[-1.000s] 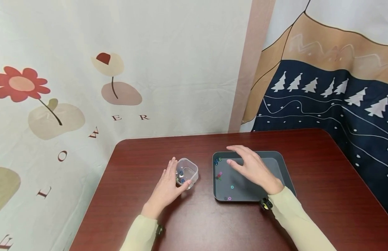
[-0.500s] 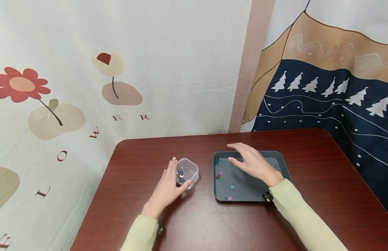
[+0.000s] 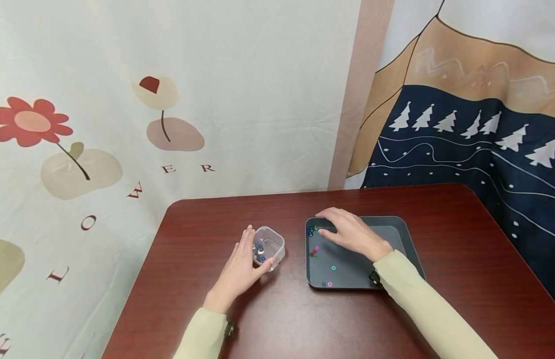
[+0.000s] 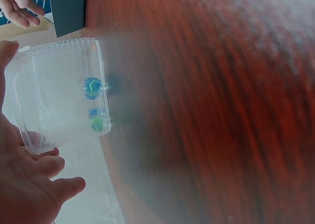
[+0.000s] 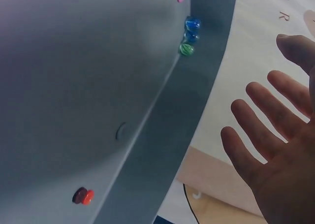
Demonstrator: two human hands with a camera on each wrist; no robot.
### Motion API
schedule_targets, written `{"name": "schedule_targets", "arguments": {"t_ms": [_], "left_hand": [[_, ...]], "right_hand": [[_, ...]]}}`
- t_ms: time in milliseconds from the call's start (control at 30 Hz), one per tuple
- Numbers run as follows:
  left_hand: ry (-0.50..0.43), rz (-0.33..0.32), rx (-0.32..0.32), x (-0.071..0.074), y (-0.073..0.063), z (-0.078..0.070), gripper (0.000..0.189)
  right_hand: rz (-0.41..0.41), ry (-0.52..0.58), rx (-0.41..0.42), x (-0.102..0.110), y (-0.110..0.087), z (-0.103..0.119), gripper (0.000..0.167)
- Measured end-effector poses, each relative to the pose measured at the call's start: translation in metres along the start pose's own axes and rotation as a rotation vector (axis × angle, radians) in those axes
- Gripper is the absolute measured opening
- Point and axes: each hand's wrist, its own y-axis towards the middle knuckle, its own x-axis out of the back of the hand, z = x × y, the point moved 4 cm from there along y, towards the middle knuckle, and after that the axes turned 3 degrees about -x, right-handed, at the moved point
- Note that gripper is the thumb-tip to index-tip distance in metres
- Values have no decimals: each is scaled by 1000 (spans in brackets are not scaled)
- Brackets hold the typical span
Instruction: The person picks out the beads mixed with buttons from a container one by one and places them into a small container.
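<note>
Marbles [image 5: 191, 36], blue plus a green one, tucked in the far-left corner of the tray [image 3: 349, 276], hard up by its wall! Here's the key relation: seen from the head, they're just left of the thumb tip of the R hand [image 3: 352, 234], index out over the far rim. R wrist view shows a gap b/w fingers & marbles, so no contact. R fingers: released, spread, nothing in them. R hand's def. the nearer one; L hand [image 3: 237, 269] is across the worktop [image 3: 277, 319], its fingers & thumb wrapped round a tub [image 3: 277, 254]. Long axis? None, they're round, so I'd say the wall beside them matters more than approx. angle, & they'd prob. roll.

Materials, quick: marbles glassy, shiny, w/ swirls inside. Tray dark grey, smooth, rounded corners, raised sides. Tub's clear plastic, squarish, thin-walled, w/ similar blue-green balls [image 4: 92, 87] at the bottom. Worktop's reddish-brown woodgrain w/ a gloss. Also in the tray: turquoise ring [image 3: 333, 268], pink ring [image 3: 330, 284], both flat & tiny, plus a red disc [image 5: 87, 197] touching a darker one.
</note>
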Motion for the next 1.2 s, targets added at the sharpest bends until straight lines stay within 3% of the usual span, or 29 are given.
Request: {"name": "schedule_targets", "arguments": {"t_ms": [633,1200], "left_hand": [[14,-10,-10,0,0,-1,94],[-13,18,23,2,-2,-2,97]], "right_hand": [[75,-12,-33,-30,13,1,41],[119,-33,-70,-46,14,-7,38]]}}
